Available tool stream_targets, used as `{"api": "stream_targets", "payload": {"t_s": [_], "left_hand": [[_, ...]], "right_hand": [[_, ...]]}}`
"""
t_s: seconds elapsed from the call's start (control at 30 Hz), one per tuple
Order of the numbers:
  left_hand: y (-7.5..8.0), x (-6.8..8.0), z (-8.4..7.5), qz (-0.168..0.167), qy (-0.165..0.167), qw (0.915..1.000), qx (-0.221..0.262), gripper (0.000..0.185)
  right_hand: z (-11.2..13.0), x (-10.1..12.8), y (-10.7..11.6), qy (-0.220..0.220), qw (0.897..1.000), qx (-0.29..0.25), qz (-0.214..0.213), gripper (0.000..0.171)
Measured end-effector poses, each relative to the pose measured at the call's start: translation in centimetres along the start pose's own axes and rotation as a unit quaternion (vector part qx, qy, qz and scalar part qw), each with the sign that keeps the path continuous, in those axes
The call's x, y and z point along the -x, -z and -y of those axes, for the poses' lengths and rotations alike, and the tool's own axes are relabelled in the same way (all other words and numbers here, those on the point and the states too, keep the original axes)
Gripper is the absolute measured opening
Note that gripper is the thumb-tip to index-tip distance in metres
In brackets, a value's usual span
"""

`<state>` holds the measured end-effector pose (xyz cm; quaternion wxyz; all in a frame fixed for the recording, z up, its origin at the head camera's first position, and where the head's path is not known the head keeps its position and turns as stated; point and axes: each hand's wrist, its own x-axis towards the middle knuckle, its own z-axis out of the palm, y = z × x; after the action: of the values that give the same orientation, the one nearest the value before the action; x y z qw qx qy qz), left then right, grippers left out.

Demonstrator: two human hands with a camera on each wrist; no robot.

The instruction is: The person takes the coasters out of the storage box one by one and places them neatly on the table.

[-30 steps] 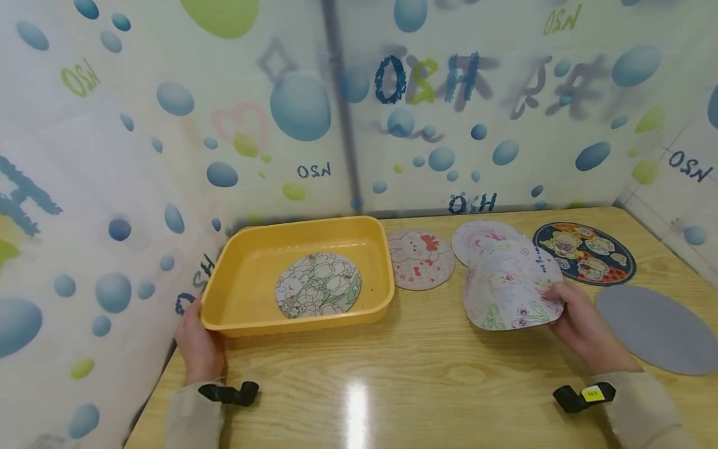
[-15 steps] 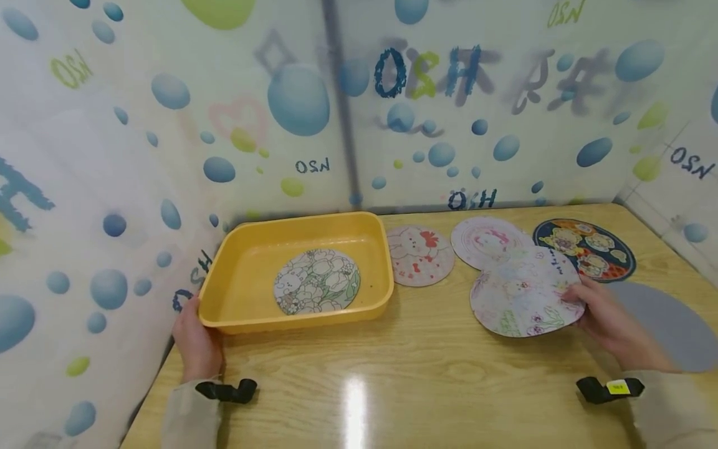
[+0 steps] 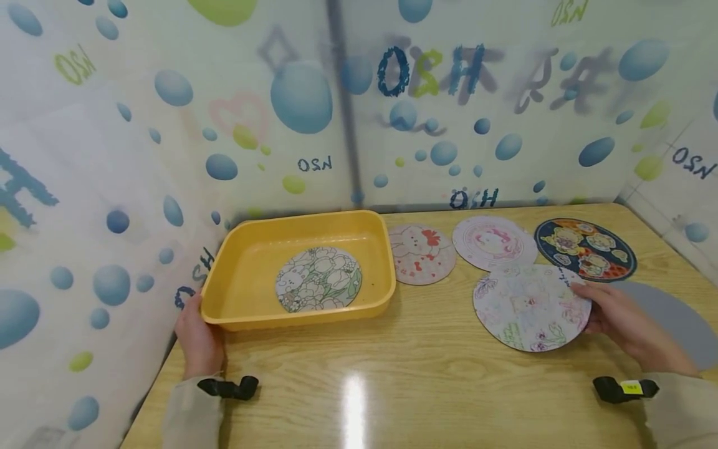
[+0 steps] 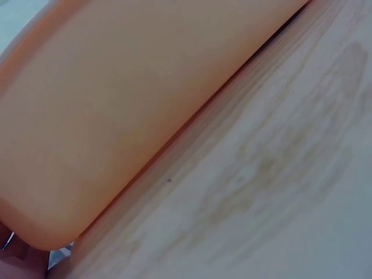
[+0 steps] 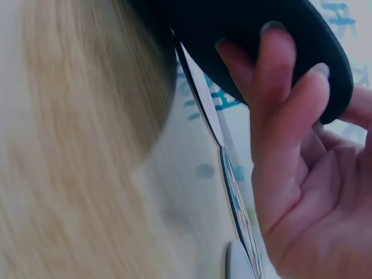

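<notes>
Right hand [image 3: 619,318] pinches the doodled disc [image 3: 530,307] by its thin edge; it could slip. Left hand [image 3: 197,340], fingers hidden, steadies the yellow tray [image 3: 381,249].

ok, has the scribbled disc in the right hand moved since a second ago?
Yes. The scribbled disc went right and down, off the pink disc, toward the table; the right hand holds its edge.

Bare table front [image 3: 392,386] open between both hands, yellow tray [image 3: 224,312] left, discs [image 3: 493,240] crowding right
</notes>
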<state>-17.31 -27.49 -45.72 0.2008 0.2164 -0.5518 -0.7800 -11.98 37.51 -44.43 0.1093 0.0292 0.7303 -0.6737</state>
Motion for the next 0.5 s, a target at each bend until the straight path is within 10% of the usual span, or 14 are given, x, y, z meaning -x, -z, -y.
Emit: {"api": "stream_targets", "payload": {"t_s": [0.5], "left_hand": [[0.12,0.23,-0.22,0.002,0.007,0.9999,-0.008,0.036]], "right_hand": [[0.03,0.18,1.03,-0.099,0.984,0.146,-0.023,0.045]]}}
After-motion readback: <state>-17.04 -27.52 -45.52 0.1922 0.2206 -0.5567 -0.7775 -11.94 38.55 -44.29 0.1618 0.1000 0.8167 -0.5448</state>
